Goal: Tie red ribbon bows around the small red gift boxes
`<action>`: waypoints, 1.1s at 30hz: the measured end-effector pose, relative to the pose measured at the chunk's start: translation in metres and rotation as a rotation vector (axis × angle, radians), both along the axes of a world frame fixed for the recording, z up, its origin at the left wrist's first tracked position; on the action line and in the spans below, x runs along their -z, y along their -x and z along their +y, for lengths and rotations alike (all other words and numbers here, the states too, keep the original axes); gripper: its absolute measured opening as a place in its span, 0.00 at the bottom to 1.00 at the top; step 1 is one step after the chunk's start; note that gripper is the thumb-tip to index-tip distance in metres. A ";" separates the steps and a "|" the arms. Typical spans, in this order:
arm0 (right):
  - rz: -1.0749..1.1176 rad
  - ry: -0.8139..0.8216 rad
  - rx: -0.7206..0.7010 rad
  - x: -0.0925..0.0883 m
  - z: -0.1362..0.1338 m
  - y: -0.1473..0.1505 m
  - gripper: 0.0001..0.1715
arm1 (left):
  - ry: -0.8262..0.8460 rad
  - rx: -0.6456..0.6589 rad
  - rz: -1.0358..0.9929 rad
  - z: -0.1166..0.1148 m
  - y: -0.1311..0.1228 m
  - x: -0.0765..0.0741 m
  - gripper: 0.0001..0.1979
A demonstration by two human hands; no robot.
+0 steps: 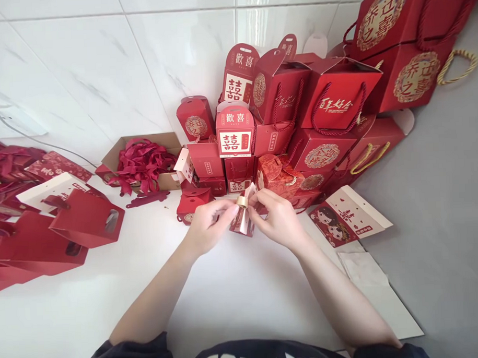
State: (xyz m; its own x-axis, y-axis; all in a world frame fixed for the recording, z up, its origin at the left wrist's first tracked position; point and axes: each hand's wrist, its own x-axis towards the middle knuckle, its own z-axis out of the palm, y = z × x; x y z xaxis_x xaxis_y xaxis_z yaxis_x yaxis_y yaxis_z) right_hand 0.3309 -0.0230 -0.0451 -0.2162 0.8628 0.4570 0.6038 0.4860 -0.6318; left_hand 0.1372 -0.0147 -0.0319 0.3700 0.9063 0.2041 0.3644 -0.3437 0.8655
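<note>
My left hand [207, 223] and my right hand [278, 218] meet over a small red and white gift box [242, 224] that stands on the white table [235, 294]. Both hands pinch the box's top flaps, where a gold band [242, 201] wraps the gathered top. The left fingers grip from the left, the right fingers from the right. The lower part of the box shows between my hands.
A pile of red gift boxes [300, 124] with rope handles stands behind. A cardboard box of red ribbons [142, 161] sits at back left. Flat red boxes [68, 226] lie at left. A flat printed box [348, 217] and a white sheet [368, 279] lie at right.
</note>
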 end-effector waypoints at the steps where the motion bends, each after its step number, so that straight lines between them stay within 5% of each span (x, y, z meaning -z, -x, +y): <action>1: -0.008 0.006 0.035 0.004 0.001 0.004 0.03 | -0.018 0.015 0.053 -0.004 -0.002 -0.002 0.13; 8: -0.084 -0.029 0.103 0.020 -0.003 0.026 0.02 | -0.105 -0.051 0.249 -0.006 -0.009 0.004 0.07; 16: -0.080 -0.030 0.015 0.015 -0.002 0.020 0.04 | 0.227 0.078 -0.044 0.014 0.004 0.017 0.19; 20: -0.085 -0.093 0.006 0.011 0.001 0.014 0.12 | 0.322 0.195 -0.110 0.016 0.005 0.018 0.22; 24: 0.070 0.028 -0.127 0.016 0.006 0.015 0.05 | 0.321 0.206 -0.101 0.015 0.002 0.022 0.17; 33: 0.283 0.183 -0.083 0.020 0.012 0.011 0.12 | 0.123 0.152 0.047 0.016 0.002 0.022 0.07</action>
State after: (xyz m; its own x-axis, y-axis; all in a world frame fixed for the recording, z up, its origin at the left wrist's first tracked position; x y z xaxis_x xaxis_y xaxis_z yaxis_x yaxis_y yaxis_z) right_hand 0.3199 -0.0107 -0.0655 -0.1763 0.9207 0.3482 0.3555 0.3895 -0.8497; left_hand 0.1354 0.0016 -0.0539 0.5109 0.8564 0.0745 0.3573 -0.2904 0.8877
